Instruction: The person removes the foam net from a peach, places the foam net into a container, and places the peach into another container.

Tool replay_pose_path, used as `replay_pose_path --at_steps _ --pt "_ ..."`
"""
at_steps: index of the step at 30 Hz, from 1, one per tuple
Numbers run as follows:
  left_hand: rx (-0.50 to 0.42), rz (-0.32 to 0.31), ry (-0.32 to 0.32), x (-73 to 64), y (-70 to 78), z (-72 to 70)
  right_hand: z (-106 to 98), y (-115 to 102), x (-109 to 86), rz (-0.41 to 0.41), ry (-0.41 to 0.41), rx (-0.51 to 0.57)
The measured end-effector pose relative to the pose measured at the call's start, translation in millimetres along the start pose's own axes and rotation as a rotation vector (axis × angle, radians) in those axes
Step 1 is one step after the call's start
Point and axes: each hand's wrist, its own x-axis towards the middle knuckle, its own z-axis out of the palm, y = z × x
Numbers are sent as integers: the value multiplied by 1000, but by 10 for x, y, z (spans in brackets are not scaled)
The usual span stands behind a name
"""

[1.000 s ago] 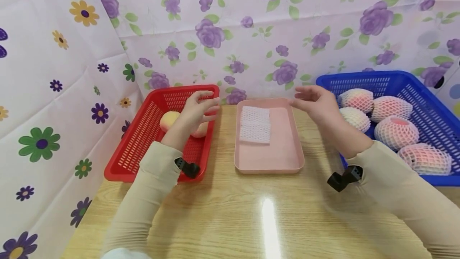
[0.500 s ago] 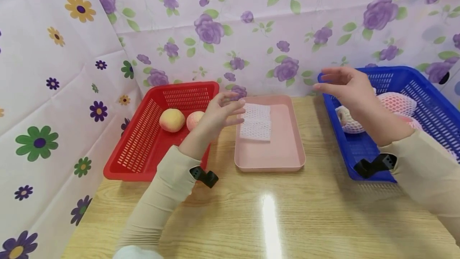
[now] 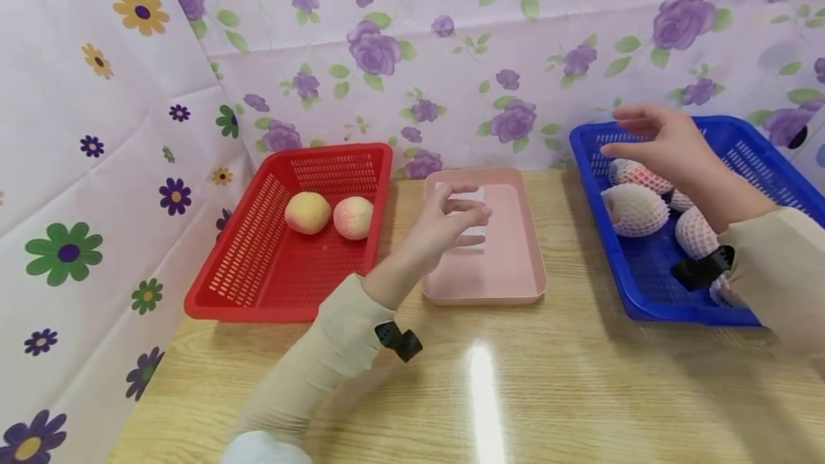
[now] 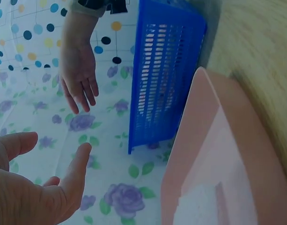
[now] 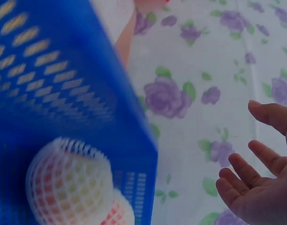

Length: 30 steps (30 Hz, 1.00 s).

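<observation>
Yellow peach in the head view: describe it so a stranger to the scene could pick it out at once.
On the wooden table, find the red basket at the head view's left. Inside, toward the back, the yellow peach sits left of another bare peach. Its mostly yellow skin sets it apart from that paler, pinker neighbour.

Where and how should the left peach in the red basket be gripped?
Probably grip the left peach around its widest part, coming from above, across its near and far sides. It is round, and the red basket is open on top with walls around. The right peach sits close beside it, leaving little room on that side.
</observation>
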Motion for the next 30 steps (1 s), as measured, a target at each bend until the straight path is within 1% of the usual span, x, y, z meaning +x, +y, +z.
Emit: replay_pose_path --at_steps 4,11,15,18,24,30 --pt "-12 -7 -8 4 -77 114 -59 149 29 -25 -14 -43" --pt "-33 -34 -15 9 -237 309 -137 385 70 -35 -25 -120" --pt "-61 -44 -24 -3 -294 424 -187 527 103 -64 -43 -138" --pt "-85 -48 -33 -16 -324 517 -218 626 108 -66 -64 -145" --pt "-132 -40 -36 -47 -407 681 -195 732 74 -57 -101 -135" --pt "-140 -102 -11 -49 -507 829 -152 791 62 -99 -98 -135"
